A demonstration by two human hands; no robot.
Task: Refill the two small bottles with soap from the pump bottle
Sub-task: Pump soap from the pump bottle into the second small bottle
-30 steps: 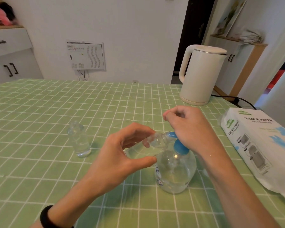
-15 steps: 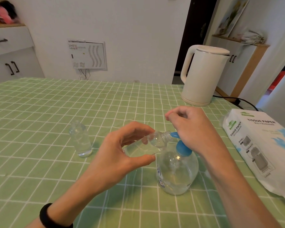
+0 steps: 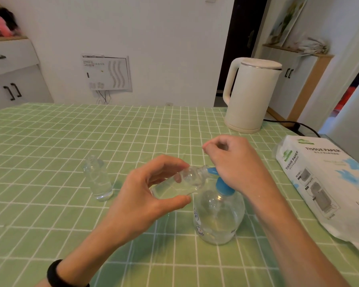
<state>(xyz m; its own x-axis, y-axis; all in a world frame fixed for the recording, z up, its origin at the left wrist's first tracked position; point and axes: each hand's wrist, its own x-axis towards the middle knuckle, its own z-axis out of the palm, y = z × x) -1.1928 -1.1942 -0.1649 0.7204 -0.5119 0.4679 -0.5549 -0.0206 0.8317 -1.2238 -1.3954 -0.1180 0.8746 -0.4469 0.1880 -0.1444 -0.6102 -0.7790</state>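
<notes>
My left hand (image 3: 145,195) grips a small clear bottle (image 3: 180,183), tilted on its side with its open neck against the blue nozzle of the pump bottle (image 3: 218,216). The pump bottle is clear and round with a blue pump, and it stands on the green checked tablecloth (image 3: 50,141). My right hand (image 3: 234,164) rests on top of the pump head, fingers curled and thumb against forefinger. The pump head is hidden beneath it. A second small clear bottle (image 3: 97,181) stands upright and uncapped to the left, with some clear liquid in it.
A white electric kettle (image 3: 249,94) stands at the back right, its black cord (image 3: 294,126) trailing right. A pack of tissue paper (image 3: 323,183) lies along the right edge. White cabinets stand beyond the table's far left.
</notes>
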